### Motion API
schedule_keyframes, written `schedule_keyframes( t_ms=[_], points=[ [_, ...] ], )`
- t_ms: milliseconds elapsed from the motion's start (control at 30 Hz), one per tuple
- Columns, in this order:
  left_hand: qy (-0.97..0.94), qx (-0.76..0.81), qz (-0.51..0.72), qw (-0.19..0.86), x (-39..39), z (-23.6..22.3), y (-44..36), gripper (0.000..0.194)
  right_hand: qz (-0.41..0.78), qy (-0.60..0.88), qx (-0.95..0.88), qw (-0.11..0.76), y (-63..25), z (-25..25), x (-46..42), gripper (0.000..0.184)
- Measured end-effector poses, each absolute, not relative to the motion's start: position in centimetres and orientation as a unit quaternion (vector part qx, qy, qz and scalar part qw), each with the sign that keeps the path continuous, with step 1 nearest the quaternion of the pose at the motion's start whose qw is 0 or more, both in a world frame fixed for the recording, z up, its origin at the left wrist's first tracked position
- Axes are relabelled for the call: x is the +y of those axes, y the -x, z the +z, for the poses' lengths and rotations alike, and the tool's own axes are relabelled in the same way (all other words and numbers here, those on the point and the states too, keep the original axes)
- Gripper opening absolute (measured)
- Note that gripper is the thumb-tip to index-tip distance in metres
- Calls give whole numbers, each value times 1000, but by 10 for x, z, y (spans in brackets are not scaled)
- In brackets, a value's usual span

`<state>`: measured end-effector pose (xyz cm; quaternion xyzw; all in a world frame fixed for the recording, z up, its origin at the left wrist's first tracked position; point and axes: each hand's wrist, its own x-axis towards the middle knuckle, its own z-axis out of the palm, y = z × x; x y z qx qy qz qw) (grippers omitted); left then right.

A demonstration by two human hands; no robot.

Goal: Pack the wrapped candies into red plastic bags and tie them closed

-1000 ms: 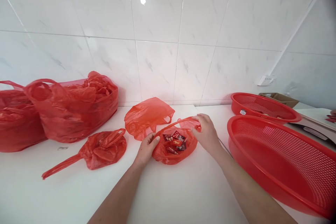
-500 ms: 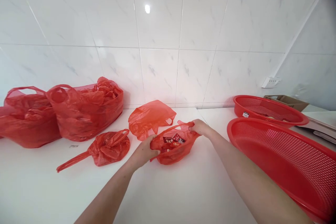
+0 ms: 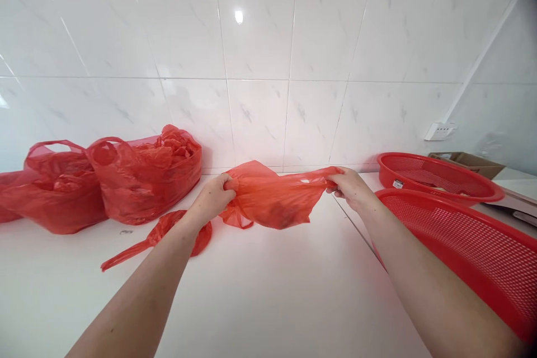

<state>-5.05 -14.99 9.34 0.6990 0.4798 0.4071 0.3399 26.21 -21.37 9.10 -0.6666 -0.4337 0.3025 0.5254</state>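
A thin red plastic bag (image 3: 279, 201) is stretched sideways between my two hands, seemingly raised off the white table. My left hand (image 3: 213, 197) pinches its left end, and my right hand (image 3: 350, 185) grips its right end. Dark shapes show faintly through the plastic near the bottom; the contents themselves are hidden. Right behind it lies another red plastic bag (image 3: 254, 168), mostly covered from view. A knotted red bag (image 3: 165, 226) rests on the table, partly behind my left forearm.
Two large filled red bags (image 3: 145, 179) (image 3: 62, 196) stand at the left by the tiled wall. On the right are two red mesh baskets (image 3: 470, 229) (image 3: 440, 176), with a cardboard box (image 3: 472, 163) behind them. A wall socket (image 3: 439, 131) sits above.
Both hands have lifted the bag up and pulled its top wider apart. Its mouth, which showed small red packets inside, is now drawn into a flat line.
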Motion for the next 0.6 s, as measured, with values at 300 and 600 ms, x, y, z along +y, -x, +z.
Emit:
schedule_keyframes(
  t_ms=[300, 600],
  points=[
    [-664, 421, 417, 455, -157, 96, 56, 13, 341, 658, -440, 507, -263, 79, -227, 22],
    [-551, 236, 521, 607, -169, 120, 62, 15, 454, 422, -356, 700, -253, 103, -237, 9]
  ],
)
